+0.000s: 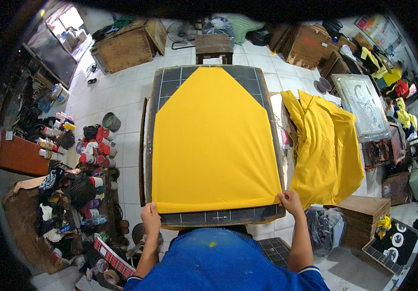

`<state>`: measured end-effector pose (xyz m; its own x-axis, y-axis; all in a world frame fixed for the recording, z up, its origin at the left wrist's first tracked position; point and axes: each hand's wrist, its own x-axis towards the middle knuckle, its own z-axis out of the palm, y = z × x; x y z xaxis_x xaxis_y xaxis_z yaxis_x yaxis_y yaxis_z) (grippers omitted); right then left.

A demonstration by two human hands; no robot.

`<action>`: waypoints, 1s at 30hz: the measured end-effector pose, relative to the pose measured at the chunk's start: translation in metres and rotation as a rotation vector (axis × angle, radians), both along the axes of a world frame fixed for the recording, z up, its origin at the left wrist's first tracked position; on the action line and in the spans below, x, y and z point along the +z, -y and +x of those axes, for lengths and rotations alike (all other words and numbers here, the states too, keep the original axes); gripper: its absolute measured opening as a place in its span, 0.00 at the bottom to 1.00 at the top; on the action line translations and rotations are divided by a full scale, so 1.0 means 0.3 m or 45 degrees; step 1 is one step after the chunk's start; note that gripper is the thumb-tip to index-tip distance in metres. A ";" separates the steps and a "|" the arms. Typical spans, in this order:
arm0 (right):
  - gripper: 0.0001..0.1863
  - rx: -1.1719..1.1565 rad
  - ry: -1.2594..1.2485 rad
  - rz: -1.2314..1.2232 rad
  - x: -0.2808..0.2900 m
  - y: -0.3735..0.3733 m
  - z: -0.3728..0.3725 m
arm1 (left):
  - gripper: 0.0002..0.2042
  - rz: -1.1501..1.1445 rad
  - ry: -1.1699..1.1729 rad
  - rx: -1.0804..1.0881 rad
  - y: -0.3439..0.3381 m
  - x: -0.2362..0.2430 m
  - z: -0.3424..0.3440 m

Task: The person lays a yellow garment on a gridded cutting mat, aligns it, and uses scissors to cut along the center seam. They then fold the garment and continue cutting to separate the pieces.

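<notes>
A yellow cloth lies spread and nearly smooth over a dark board with white grid lines. Its far end narrows with slanted sides, and its near edge shows a hem-like band. At the near left corner, my left hand is closed on the cloth's edge. My right hand pinches the near right corner. A strip of the board shows between the cloth and my body, and a sliver of yellow peeks out below the board's near edge.
Beside the board on the right, more yellow cloth hangs in folds. A framed screen leans beyond it. Several tubs and bottles crowd the left side. A stack of brown boards stands at lower right. Another person is at far right.
</notes>
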<state>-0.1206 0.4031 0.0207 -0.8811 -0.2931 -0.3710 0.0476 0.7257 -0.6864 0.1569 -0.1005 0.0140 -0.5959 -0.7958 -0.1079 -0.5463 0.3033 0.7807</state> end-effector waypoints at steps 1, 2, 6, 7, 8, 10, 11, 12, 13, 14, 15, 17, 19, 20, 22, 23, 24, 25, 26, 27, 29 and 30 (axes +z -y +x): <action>0.19 -0.007 0.009 0.015 -0.003 -0.005 0.005 | 0.17 -0.005 0.020 0.001 -0.005 0.002 0.006; 0.20 -0.013 0.012 -0.080 -0.007 -0.010 0.013 | 0.17 0.017 0.050 0.011 -0.010 0.004 0.011; 0.19 -0.041 0.111 -0.167 -0.010 -0.030 0.036 | 0.17 0.017 0.006 0.014 -0.024 0.005 0.036; 0.19 -0.031 0.138 -0.128 -0.007 -0.034 0.040 | 0.17 0.023 0.015 0.018 -0.023 0.002 0.042; 0.18 -0.043 0.187 -0.078 -0.003 -0.037 0.043 | 0.17 0.030 0.023 0.021 -0.021 -0.003 0.050; 0.19 -0.014 0.168 -0.092 0.007 -0.041 0.051 | 0.17 0.019 0.040 0.012 -0.014 -0.014 0.064; 0.19 -0.024 0.197 -0.095 0.012 -0.041 0.057 | 0.17 0.001 0.049 0.000 -0.009 -0.019 0.072; 0.19 -0.023 0.184 -0.105 0.018 -0.041 0.063 | 0.17 0.009 0.102 0.004 -0.007 -0.024 0.080; 0.19 -0.035 0.197 -0.116 0.024 -0.042 0.071 | 0.17 -0.046 0.062 -0.028 -0.006 -0.026 0.088; 0.19 -0.061 0.244 -0.135 0.028 -0.042 0.079 | 0.18 -0.074 0.066 -0.045 -0.008 -0.026 0.096; 0.19 -0.051 0.218 -0.131 0.032 -0.044 0.086 | 0.18 -0.091 0.105 -0.051 -0.011 -0.023 0.102; 0.19 -0.080 0.249 -0.138 0.036 -0.047 0.102 | 0.18 -0.103 0.085 -0.052 -0.022 -0.010 0.112; 0.19 -0.079 0.230 -0.194 0.034 -0.050 0.117 | 0.18 -0.077 0.087 -0.031 -0.037 0.013 0.118; 0.19 -0.108 0.265 -0.223 0.031 -0.052 0.123 | 0.18 -0.051 0.081 -0.013 -0.046 0.027 0.122; 0.20 -0.051 0.191 -0.178 0.025 -0.060 0.131 | 0.18 -0.057 0.079 -0.012 -0.058 0.053 0.126; 0.20 -0.053 0.202 -0.158 0.022 -0.065 0.135 | 0.18 -0.089 0.082 -0.028 -0.064 0.065 0.129; 0.20 -0.022 0.162 -0.147 0.019 -0.069 0.138 | 0.18 -0.122 0.085 -0.044 -0.068 0.074 0.130; 0.20 -0.012 0.150 -0.139 0.017 -0.073 0.141 | 0.18 -0.094 0.103 -0.037 -0.073 0.083 0.134; 0.21 -0.023 0.177 -0.123 0.015 -0.077 0.145 | 0.18 -0.066 0.120 -0.029 -0.079 0.089 0.138; 0.21 0.014 0.122 -0.105 0.016 -0.080 0.148 | 0.18 -0.020 0.148 -0.010 -0.082 0.091 0.140; 0.22 0.013 0.120 -0.042 0.019 -0.083 0.154 | 0.18 -0.059 0.125 -0.021 -0.085 0.092 0.140; 0.21 0.027 0.112 -0.044 0.022 -0.082 0.157 | 0.18 -0.051 0.137 -0.014 -0.086 0.091 0.141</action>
